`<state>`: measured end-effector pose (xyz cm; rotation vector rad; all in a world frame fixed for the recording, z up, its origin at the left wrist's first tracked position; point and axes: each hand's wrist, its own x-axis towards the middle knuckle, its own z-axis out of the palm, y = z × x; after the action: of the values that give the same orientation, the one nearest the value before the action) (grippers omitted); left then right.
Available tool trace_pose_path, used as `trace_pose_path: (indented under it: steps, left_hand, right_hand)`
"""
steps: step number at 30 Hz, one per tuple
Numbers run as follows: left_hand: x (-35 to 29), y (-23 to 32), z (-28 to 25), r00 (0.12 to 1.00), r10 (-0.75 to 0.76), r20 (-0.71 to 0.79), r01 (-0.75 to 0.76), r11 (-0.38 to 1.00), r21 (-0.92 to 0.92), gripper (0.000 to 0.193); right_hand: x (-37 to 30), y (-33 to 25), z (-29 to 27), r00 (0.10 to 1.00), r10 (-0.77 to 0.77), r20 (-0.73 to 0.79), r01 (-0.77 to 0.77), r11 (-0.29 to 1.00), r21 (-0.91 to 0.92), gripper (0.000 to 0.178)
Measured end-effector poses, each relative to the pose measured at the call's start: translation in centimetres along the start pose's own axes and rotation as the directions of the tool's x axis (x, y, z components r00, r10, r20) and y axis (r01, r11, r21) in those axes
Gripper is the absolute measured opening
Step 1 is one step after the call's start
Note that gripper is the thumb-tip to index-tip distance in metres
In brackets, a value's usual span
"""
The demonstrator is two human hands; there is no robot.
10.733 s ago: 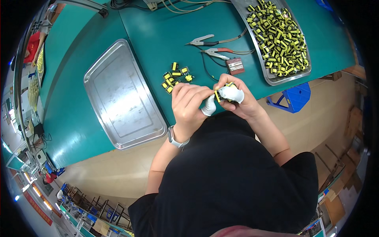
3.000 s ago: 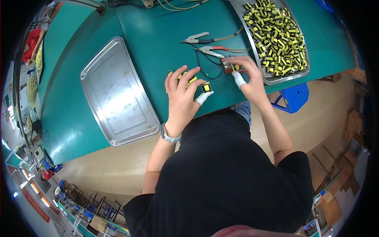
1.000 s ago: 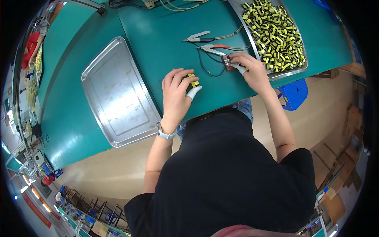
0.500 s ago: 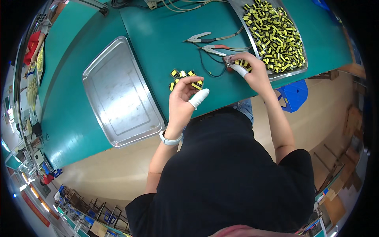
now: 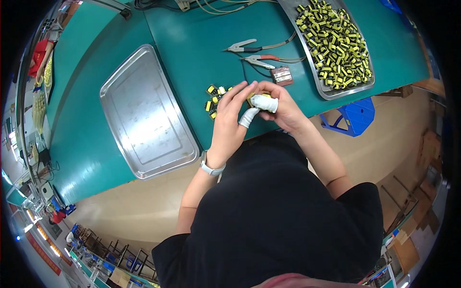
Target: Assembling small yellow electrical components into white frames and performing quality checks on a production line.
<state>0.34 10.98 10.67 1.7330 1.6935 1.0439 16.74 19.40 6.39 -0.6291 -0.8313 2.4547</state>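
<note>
My left hand and my right hand meet over the near part of the green table, both with white covers on the thumbs. Between them, mostly hidden by the fingers, are small yellow-and-black transformers. The right hand is closed round several of these, and the left fingers close on one at its side. Just left of the hands lies a loose group of similar transformers. Beyond the right hand sits a small reddish-brown block with metal strips, touched by neither hand.
A metal tray lies on the left. Another tray, heaped with yellow-and-black transformers, stands at the far right. Two clamps with cables, one black-handled and one red-handled, lie beyond the hands. A blue stool stands below the table edge.
My right hand has moved left and nearer, from the metal-stripped block to my left hand, bringing the transformers it holds. The block is now uncovered. My left hand has turned toward the right one.
</note>
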Motion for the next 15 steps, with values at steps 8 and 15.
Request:
trace_pose_path:
  steps: [8,15]
  left_hand:
    - [1.3,-2.8,-0.6,1.0,0.015,-0.008,-0.009,0.864,0.503,0.055]
    - [2.2,-4.3,0.0,0.999,-0.018,-0.042,0.036,0.886,0.463,0.039]
  right_hand:
    - [-0.6,-4.0,-4.9,0.821,-0.44,-0.362,0.071,0.709,-0.702,0.021]
    - [0.4,-4.8,-7.5,0.781,-0.555,-0.286,-0.059,0.391,-0.918,0.024]
